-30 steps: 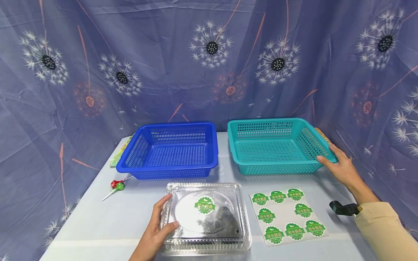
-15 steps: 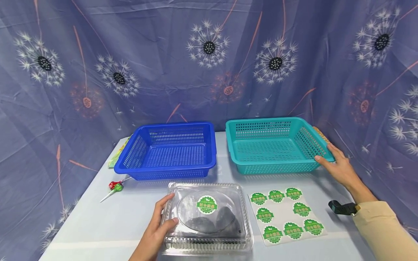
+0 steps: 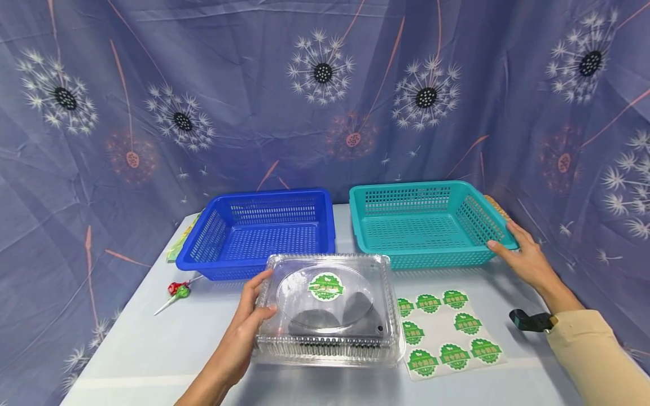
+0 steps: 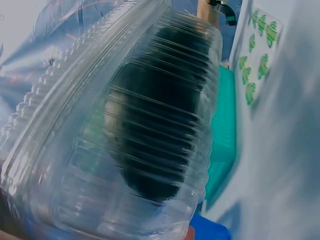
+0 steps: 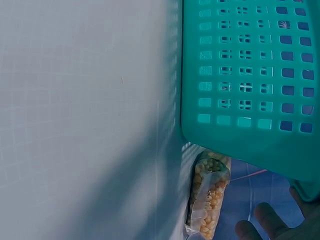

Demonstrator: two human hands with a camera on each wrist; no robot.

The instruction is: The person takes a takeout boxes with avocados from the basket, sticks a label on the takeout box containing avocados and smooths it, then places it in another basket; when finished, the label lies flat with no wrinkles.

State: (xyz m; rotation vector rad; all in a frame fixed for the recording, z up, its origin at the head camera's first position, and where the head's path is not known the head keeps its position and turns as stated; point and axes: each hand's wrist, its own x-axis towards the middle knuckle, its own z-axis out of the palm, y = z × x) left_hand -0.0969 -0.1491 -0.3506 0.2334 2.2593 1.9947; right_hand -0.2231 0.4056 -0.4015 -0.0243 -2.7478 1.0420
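In the head view my left hand (image 3: 238,332) grips the left edge of a transparent plastic clamshell box (image 3: 330,321), raised above the table. The box's lid bears a round green and white sticker (image 3: 326,287). Through its ribbed wall (image 4: 150,165) in the left wrist view a dark shape shows; whether it is contents or a reflection I cannot tell. My right hand (image 3: 528,262) holds the front right corner of a teal plastic basket (image 3: 421,261), thumb on the rim. In the right wrist view its fingers (image 5: 270,220) are spread below that corner, and the thumb is hidden.
Left of the teal basket stands a blue basket (image 3: 254,268). A sheet of green stickers (image 3: 442,332) lies right of the box. Red and green lollipops (image 3: 179,290) lie at the left. A bag of corn kernels (image 5: 207,195) lies beside the teal basket. A patterned curtain (image 3: 228,141) hangs behind.
My left hand has raised the clamshell box off the table and moved it slightly forward and right, over the sticker sheet's left edge. My right hand stays on the teal basket's corner.
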